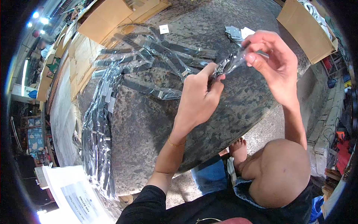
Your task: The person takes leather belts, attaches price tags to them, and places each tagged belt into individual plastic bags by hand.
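Note:
My left hand (201, 97) is closed on one end of a dark strap in a clear plastic sleeve (228, 64). At the sleeve's other end, the thumb and fingers of my right hand (274, 59) pinch the clear plastic. Left of my hands, several dark straps in clear sleeves (160, 50) lie crossed over each other on the mottled stone surface (149, 115). A long pile of similar wrapped straps (99, 138) runs down the left side. Small cards (234, 33) lie just beyond my right hand, and one white card (164, 29) lies farther left.
Open cardboard boxes stand at the top left (104, 24) and top right (304, 30), the right one holding white bundles (317, 15). A white box with printed text (80, 198) is at the bottom left. A person (45, 48) shows far left.

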`<state>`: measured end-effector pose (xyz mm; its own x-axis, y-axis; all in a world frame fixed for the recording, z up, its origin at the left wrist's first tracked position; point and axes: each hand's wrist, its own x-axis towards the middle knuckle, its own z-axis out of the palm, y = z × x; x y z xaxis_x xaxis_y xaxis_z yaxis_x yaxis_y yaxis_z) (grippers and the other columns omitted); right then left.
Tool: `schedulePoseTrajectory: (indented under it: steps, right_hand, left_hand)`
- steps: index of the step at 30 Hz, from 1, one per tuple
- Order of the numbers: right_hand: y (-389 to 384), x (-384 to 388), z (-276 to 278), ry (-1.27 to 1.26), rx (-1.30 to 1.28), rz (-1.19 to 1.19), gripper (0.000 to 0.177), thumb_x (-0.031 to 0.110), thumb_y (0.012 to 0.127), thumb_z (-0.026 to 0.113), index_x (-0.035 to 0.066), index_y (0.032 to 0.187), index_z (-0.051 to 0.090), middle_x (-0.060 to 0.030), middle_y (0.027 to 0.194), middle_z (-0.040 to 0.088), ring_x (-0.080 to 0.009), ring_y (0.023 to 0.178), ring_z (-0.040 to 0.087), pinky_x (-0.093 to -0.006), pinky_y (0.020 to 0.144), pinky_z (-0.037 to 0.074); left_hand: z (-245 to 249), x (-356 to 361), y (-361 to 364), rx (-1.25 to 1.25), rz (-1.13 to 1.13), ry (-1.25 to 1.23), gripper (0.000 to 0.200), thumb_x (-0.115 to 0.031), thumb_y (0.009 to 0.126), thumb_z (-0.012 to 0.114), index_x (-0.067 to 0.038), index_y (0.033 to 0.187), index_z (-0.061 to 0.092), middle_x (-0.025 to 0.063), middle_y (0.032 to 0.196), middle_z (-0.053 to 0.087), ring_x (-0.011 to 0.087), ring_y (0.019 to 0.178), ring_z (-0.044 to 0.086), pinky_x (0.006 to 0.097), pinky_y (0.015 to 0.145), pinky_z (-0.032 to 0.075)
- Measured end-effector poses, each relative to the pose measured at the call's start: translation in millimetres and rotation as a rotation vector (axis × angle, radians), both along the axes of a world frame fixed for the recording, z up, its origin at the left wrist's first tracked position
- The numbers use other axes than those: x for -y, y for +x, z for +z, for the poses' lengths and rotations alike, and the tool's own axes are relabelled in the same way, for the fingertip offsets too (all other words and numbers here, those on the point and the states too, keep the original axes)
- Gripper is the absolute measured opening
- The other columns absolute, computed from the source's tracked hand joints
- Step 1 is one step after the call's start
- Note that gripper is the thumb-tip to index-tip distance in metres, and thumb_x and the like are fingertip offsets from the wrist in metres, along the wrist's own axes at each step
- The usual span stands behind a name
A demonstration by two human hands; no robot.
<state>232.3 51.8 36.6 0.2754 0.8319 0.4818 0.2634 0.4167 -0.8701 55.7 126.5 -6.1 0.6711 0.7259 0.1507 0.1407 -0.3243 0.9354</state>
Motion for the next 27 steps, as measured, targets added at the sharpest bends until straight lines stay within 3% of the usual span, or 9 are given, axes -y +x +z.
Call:
schedulePoseTrajectory:
  steps: [4, 7, 12, 14, 21, 23, 27]
  right_hand:
    - [-1.1, -1.7, -5.1, 0.075, -0.043, -0.092, 0.029, -0.002, 0.081, 0.07, 0.002, 0.107, 0.058, -0.0033, 0.099, 0.06, -0.0079, 0.085, 0.059, -0.0238, 0.076, 0.05]
    - [-3.3, -2.0, -10.2, 0.08, 0.143, -0.09, 0.027, 0.003, 0.079, 0.072, 0.004, 0.104, 0.062, -0.0046, 0.1, 0.061, -0.0102, 0.086, 0.06, -0.0279, 0.073, 0.052]
    - [-2.1, -6.9, -12.9, 0.007, 0.286, -0.161, 0.024, 0.01, 0.083, 0.071, 0.003, 0.104, 0.063, -0.0074, 0.099, 0.063, -0.0137, 0.084, 0.062, -0.0291, 0.072, 0.054]
    - [-4.5, -6.3, -11.6, -0.028, 0.201, -0.271, 0.022, 0.01, 0.082, 0.071, 0.003, 0.102, 0.064, -0.008, 0.1, 0.063, -0.0149, 0.082, 0.063, -0.0289, 0.072, 0.054]
    - [2.2, -6.5, -11.5, 0.054, 0.304, -0.196, 0.012, 0.006, 0.082, 0.069, 0.001, 0.093, 0.065, -0.0115, 0.102, 0.062, -0.0173, 0.082, 0.064, -0.0287, 0.07, 0.053]
    - [-3.3, -3.2, -6.9, 0.119, 0.616, -0.232, 0.01, 0.003, 0.081, 0.068, 0.001, 0.09, 0.064, -0.0131, 0.106, 0.061, -0.0209, 0.084, 0.065, -0.0299, 0.071, 0.052]
    - [-1.8, -6.5, -5.4, 0.174, 0.688, -0.387, 0.014, 0.005, 0.078, 0.071, 0.001, 0.089, 0.064, -0.0129, 0.11, 0.06, -0.025, 0.089, 0.064, -0.0323, 0.075, 0.051]
  left_hand:
    - [4.1, 2.8, 3.2, -0.001, 0.025, 0.107, 0.01, -0.009, 0.093, 0.052, 0.0, 0.091, 0.056, 0.0003, 0.056, 0.051, 0.0058, 0.05, 0.048, 0.0235, 0.046, 0.036]
    - [0.6, 3.4, 4.8, -0.042, 0.037, 0.157, 0.011, -0.012, 0.092, 0.056, -0.001, 0.092, 0.057, -0.0003, 0.056, 0.052, 0.0055, 0.05, 0.049, 0.024, 0.047, 0.038]
    - [-1.0, 5.3, 8.2, -0.026, 0.071, 0.347, 0.015, -0.014, 0.09, 0.062, 0.0, 0.087, 0.059, 0.007, 0.057, 0.055, 0.0138, 0.05, 0.056, 0.0292, 0.049, 0.041]
    - [1.7, 5.0, 6.9, -0.051, 0.06, 0.31, 0.015, -0.014, 0.09, 0.062, 0.0, 0.087, 0.059, 0.0089, 0.059, 0.056, 0.0157, 0.052, 0.057, 0.0301, 0.05, 0.041]
    - [2.5, 7.1, 8.1, -0.086, 0.069, 0.326, 0.016, -0.014, 0.09, 0.062, 0.002, 0.09, 0.06, 0.0136, 0.062, 0.058, 0.0215, 0.054, 0.058, 0.033, 0.053, 0.042]
    - [3.9, 8.3, 8.1, -0.102, 0.064, 0.27, 0.016, -0.014, 0.09, 0.061, 0.002, 0.09, 0.06, 0.0144, 0.063, 0.058, 0.0227, 0.054, 0.058, 0.0332, 0.054, 0.043]
    - [5.5, 7.8, 7.9, -0.12, 0.076, 0.266, 0.017, -0.015, 0.09, 0.06, 0.002, 0.09, 0.06, 0.0156, 0.065, 0.059, 0.0241, 0.054, 0.058, 0.0334, 0.054, 0.043]
